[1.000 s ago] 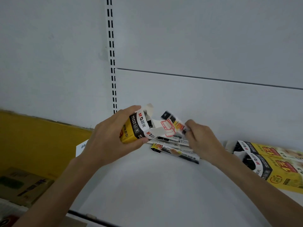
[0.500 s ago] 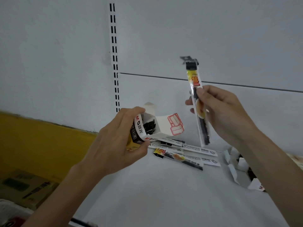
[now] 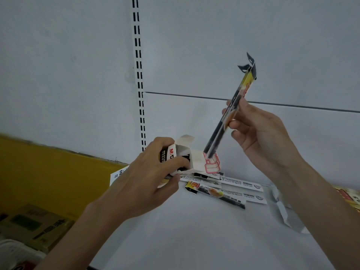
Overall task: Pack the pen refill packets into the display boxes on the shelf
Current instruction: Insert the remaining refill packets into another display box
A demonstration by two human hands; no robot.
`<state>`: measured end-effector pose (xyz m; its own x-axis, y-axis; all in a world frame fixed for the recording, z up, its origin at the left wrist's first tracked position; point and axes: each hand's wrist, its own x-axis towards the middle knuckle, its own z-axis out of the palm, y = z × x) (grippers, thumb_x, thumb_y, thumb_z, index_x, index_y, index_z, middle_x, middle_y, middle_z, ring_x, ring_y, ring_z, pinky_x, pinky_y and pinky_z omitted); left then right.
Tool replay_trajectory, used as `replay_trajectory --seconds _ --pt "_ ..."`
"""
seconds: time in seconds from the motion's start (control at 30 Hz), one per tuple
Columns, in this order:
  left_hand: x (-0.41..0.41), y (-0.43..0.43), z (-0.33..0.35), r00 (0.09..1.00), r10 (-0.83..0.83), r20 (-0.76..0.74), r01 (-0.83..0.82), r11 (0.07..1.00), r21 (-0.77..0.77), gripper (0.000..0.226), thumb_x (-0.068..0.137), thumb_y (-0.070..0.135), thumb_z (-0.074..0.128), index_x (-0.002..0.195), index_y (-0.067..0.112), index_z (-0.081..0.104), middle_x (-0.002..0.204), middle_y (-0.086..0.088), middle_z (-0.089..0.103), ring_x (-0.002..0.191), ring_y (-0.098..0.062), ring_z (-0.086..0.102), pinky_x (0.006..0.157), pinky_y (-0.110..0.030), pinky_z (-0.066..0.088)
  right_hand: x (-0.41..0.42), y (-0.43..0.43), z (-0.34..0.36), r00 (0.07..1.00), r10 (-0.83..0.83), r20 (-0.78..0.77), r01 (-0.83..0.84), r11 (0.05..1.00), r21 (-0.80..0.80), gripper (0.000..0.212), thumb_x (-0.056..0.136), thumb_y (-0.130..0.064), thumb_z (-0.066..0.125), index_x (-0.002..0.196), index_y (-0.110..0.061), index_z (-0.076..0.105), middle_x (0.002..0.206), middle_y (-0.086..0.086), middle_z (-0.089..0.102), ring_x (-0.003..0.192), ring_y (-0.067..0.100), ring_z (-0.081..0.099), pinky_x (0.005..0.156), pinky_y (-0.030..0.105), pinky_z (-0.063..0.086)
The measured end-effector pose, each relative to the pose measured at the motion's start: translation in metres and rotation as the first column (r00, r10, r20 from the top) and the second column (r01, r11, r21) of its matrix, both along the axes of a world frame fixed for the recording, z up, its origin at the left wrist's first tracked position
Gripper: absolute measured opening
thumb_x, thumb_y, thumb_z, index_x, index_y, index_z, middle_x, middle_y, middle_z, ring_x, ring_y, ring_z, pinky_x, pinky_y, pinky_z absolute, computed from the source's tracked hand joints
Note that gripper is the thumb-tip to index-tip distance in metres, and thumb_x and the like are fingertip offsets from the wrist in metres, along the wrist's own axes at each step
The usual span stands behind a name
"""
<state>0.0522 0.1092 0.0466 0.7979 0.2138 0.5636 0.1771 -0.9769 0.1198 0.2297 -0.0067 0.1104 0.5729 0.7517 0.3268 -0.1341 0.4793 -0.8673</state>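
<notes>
Left hand (image 3: 148,184) grip round open "M&G" display box (image 3: 196,161); right hand (image 3: 259,137) pinch on tilted refill packet (image 3: 241,90), lower tip at box flap.

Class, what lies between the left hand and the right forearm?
Several long, flat plastic pen refill packets lie loose on the white shelf, in the head view.

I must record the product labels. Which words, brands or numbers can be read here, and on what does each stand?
"M&G", red, on the display box that the left hand holds.
"MG-61", white on black, same box; the rest is unclear.
Refill packet in the right hand: blurred.
Loose packets on the shelf: print too small.
Cardboard box, lower left: blurred.
</notes>
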Motion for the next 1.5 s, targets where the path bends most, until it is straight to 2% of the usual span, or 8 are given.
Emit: replay_trajectory --seconds 0.2,0.5,0.6,0.8,0.97,1.17,1.37,1.5 --pt "0.001 0.003 -0.004 0.999 0.040 -0.022 -0.040 0.999 0.016 0.021 0.084 0.037 0.042 0.104 0.039 0.050 0.119 0.006 0.030 0.076 -0.017 0.050 0.062 -0.005 0.026 -0.004 0.012 -0.014 0.986 0.113 -0.124 -0.106 0.992 0.063 0.015 0.079 -0.018 0.057 0.082 -0.004 0.062 0.070 0.007 0.068 0.058 0.012 0.066 0.055 0.019 0.054" --pt "-0.003 0.011 0.003 0.985 -0.104 0.135 0.119 0.987 -0.107 0.038 0.088 0.038 0.037 0.125 0.043 0.036 0.121 0.012 0.032 0.104 -0.003 0.042 0.078 -0.014 0.044 -0.009 0.017 -0.043 0.932 0.339 0.129 -0.335 0.941 -0.052 0.016 0.082 -0.004 0.056 0.087 -0.008 0.072 0.089 0.008 0.072 0.082 0.017 0.069 0.073 0.026 0.056" --pt "-0.001 0.010 0.001 0.976 -0.115 0.184 0.145 0.977 -0.155 0.053 0.084 0.041 0.046 0.131 0.046 0.023 0.119 0.018 0.038 0.108 -0.001 0.042 0.082 -0.017 0.044 -0.009 0.016 -0.041 0.888 0.273 0.371 -0.201 0.954 -0.221 0.027 0.075 -0.001 0.064 0.099 -0.014 0.067 0.092 0.003 0.068 0.078 0.014 0.064 0.066 0.023 0.054" --pt "0.001 0.011 -0.005 0.957 -0.016 0.289 0.096 0.959 -0.266 0.085 0.077 0.027 0.071 0.120 0.066 0.010 0.114 0.034 0.037 0.105 0.010 0.042 0.078 0.001 0.034 -0.013 0.006 -0.025 0.964 0.082 0.253 -0.058 0.993 -0.103 0.034 0.066 -0.010 0.078 0.097 -0.009 0.064 0.075 0.001 0.062 0.063 0.019 0.060 0.059 0.032 0.052" --pt "0.010 0.005 -0.009 0.975 -0.023 0.221 0.081 0.964 -0.254 0.077 0.075 0.035 0.072 0.122 0.060 0.016 0.109 0.027 0.040 0.107 0.006 0.041 0.081 -0.002 0.037 -0.021 0.014 -0.040 0.831 0.017 0.556 0.216 0.911 -0.351 0.017 0.074 -0.023 0.074 0.089 -0.019 0.066 0.078 0.000 0.066 0.065 0.014 0.064 0.067 0.033 0.056" --pt "0.010 0.008 -0.010 0.976 -0.015 0.217 0.066 0.971 -0.228 0.071 0.071 0.045 0.061 0.128 0.050 0.018 0.112 0.027 0.040 0.108 0.009 0.039 0.084 -0.001 0.036 -0.008 0.009 -0.036 0.940 -0.034 0.340 0.114 0.969 -0.218 0.022 0.073 -0.003 0.073 0.089 -0.015 0.064 0.084 0.002 0.059 0.059 0.014 0.063 0.057 0.028 0.055" --pt "0.015 0.008 -0.017 0.982 0.012 0.187 0.017 0.988 -0.153 0.072 0.069 0.062 0.050 0.132 0.043 0.022 0.116 0.014 0.050 0.102 0.001 0.044 0.078 -0.015 0.045 -0.020 0.019 -0.040 0.851 0.070 0.521 0.185 0.887 -0.422 0.017 0.074 -0.015 0.074 0.086 -0.021 0.064 0.078 -0.007 0.062 0.070 0.017 0.065 0.055 0.029 0.048" --pt "0.013 0.009 -0.016 0.981 0.001 0.195 0.020 0.994 -0.110 0.068 0.071 0.061 0.046 0.130 0.036 0.026 0.116 0.010 0.052 0.102 -0.002 0.043 0.077 -0.015 0.043 -0.020 0.019 -0.041 0.811 -0.045 0.583 0.306 0.883 -0.357 0.019 0.077 -0.015 0.069 0.090 -0.026 0.063 0.080 -0.003 0.062 0.065 0.014 0.064 0.057 0.028 0.051"
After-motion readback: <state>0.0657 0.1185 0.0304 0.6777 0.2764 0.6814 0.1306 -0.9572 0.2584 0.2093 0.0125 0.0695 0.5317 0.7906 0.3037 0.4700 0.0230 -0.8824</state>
